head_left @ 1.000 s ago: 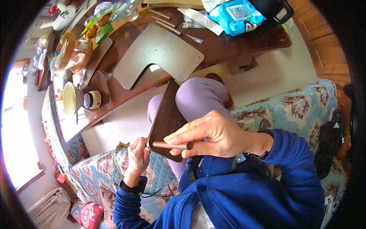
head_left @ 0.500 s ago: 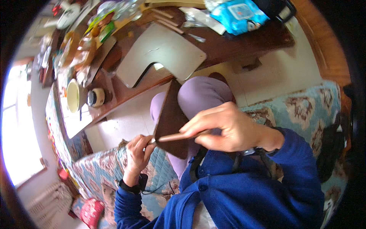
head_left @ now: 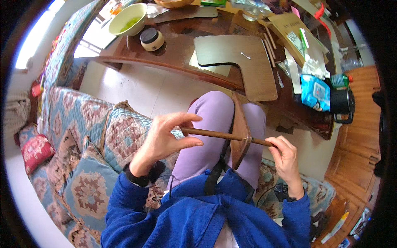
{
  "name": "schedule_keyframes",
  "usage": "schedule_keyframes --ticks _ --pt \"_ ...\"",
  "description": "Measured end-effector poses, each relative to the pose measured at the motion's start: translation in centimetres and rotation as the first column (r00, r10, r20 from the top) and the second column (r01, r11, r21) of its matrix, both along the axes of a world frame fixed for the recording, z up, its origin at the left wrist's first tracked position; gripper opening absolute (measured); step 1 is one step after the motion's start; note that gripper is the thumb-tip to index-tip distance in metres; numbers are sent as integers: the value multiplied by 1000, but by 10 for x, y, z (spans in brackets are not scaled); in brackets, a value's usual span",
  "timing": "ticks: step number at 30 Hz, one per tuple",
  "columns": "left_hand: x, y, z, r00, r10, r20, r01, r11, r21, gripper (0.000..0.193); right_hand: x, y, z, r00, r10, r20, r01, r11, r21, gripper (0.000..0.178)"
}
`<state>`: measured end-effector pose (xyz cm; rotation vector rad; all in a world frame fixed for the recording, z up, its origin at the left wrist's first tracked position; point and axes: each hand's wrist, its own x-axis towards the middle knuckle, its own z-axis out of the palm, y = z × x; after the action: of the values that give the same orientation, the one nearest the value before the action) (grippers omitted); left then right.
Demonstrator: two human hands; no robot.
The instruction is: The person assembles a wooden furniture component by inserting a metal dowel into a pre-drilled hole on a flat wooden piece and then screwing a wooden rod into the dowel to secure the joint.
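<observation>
A slim brown wooden rod (head_left: pixel 215 134) lies crosswise over the near edge of a dark brown board (head_left: pixel 241 153). That board stands on edge between my knees, in purple trousers. My right hand (head_left: pixel 285 159) pinches the rod's right end between thumb and fingers. Around the rod's left end, my left hand (head_left: pixel 163 134) has its thumb and fingers spread apart, not closed on it. Where rod and board meet, I cannot tell whether they are joined or only touching.
On the dark table ahead lie an L-shaped grey-brown panel (head_left: pixel 258 74), several thin sticks (head_left: pixel 269 45), a lidded jar (head_left: pixel 151 40), a pale green bowl (head_left: pixel 129 20) and a blue wipes pack (head_left: pixel 315 93). The patterned sofa (head_left: pixel 87 111) extends to my left; a wooden cabinet (head_left: pixel 351 153) stands right.
My view has swung round to the left. My left hand has gone from a pinch at the board's edge to spread fingers; my right hand now pinches the rod's right end.
</observation>
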<state>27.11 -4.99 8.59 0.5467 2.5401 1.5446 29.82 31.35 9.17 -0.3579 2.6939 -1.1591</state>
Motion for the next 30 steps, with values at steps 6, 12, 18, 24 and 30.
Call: schedule_keyframes --ticks 6,12,18,24,30 --pt "49 39 -53 860 -211 464 -350 417 839 45 -2 11 -8 999 -12 49 10 999 39 18" --pt "39 52 -48 823 -282 493 -279 555 783 44 -7 23 -9 996 -28 85 18 993 113 18" --pt "24 55 -50 978 -123 170 -49 656 753 35 -8 29 -11 983 -81 164 49 980 192 23" --pt "22 54 -50 984 -103 143 -49 622 781 37 -16 22 -4 982 -74 174 29 968 248 24" --pt "23 49 -52 980 -141 138 -19 628 778 38 -20 17 -4 982 -59 180 13 968 249 24"
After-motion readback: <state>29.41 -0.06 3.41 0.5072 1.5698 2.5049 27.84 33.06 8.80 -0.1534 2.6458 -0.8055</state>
